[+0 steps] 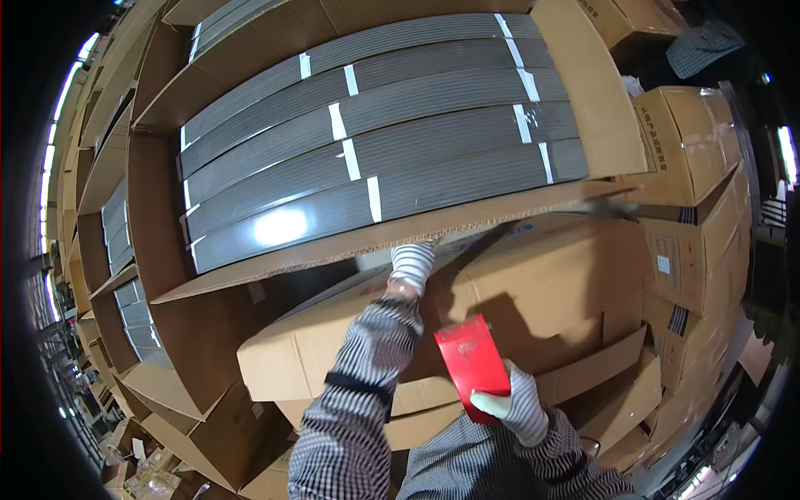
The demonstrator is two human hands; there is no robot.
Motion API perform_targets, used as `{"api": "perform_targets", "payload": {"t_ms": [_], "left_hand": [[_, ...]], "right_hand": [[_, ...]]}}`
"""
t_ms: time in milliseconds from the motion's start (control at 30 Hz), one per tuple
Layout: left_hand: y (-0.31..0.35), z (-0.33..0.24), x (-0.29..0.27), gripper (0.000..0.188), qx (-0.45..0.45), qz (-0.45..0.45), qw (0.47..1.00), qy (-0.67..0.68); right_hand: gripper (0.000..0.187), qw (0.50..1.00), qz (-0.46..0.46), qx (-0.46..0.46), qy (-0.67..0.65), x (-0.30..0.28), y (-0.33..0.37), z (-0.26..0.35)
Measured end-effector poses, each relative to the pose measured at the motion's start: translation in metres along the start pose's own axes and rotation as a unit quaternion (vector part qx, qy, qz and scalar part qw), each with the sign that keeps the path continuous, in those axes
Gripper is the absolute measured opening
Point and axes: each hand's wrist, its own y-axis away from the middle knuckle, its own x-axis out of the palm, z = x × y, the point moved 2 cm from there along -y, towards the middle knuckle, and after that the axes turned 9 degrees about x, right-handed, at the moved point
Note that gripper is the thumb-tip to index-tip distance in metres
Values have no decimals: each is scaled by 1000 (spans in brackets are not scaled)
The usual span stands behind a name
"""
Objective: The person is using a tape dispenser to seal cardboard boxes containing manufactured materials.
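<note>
- Open carton [604, 92], upper centre of the frame: the largest object, its front flap [367, 239] slanting across the middle. Any pull here is best kept light and even, since thin cardboard may bend or tear.
- Grey packs [442, 142], upper centre: ribbed, laid in rows inside the open carton and crossed by white strips. Knocking the rows is to be avoided.
- Lower carton [542, 275], centre to lower centre: its broad brown face lies below the front flap and bears a dark shadow.
- Red box [471, 354], lower centre: the object in hand, tilted, in front of the lower carton. A firm but uncrushing hold would suit its smooth-looking faces.
- Right hand [521, 408], lower right of centre: gloved, grasping the near end of the red box, thumb across its upper face; the other fingers are largely hidden.
- Left hand [410, 267], centre: gloved, at the edge of the front flap. Its fingertips are concealed; whether they grip or merely touch cannot be told.
</note>
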Motion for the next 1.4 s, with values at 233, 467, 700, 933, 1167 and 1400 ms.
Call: {"api": "perform_targets", "payload": {"t_ms": [233, 467, 700, 933, 1167, 1400], "left_hand": [[-16, -2, 24, 44, 44, 129, 991, 15], [268, -95, 11, 70, 90, -173, 979, 66], [296, -92, 119, 73, 81, -214, 974, 6], [302, -73, 127, 74, 65, -221, 973, -29], [303, -84, 124, 76, 71, -223, 972, -19], [319, -117, 117, 74, 155, -336, 924, 100]], "right_hand": [[60, 979, 11, 159, -124, -16, -17, -22], [40, 994, 10, 64, -89, -23, -22, -43], [35, 997, -43, -3, -57, -14, -17, -41], [36, 1000, -12, 7, 21, -19, 60, -111], [58, 951, -179, 250, -16, -73, 171, -429], [66, 915, -246, 233, 219, -128, 97, -457]]}}
